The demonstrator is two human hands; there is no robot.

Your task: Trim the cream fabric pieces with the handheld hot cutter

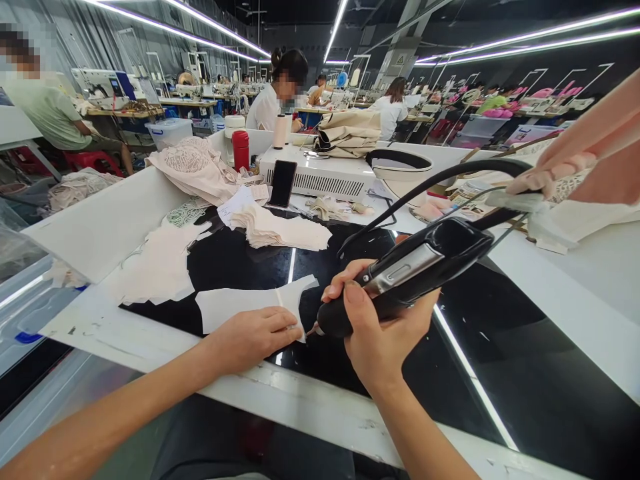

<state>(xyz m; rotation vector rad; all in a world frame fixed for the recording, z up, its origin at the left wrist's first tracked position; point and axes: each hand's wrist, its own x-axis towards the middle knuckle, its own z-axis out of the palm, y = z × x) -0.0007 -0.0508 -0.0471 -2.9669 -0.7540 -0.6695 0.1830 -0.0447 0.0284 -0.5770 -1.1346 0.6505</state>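
My right hand (383, 330) is closed around a black corded hand tool (400, 280) with a silver lever along its side. The tool's thin pointed tip reaches down beside the right end of a white, curved flat piece (240, 307). It is too small to tell whether tip and piece touch. On that piece lies my left hand (257, 337), its fingers outstretched and close together near the right edge; the thumb is mostly hidden. Behind the piece sits a stack of pale cut fabric pieces (285, 228), and more pale pieces (160, 263) are spread to the left.
A black cable (425, 187) arches over the glossy black work surface (470, 333). Behind stand a phone (283, 183), a white vented box (320, 180), a red bottle (241, 150) and lace bra pieces (193, 167). Other people sit at sewing machines beyond.
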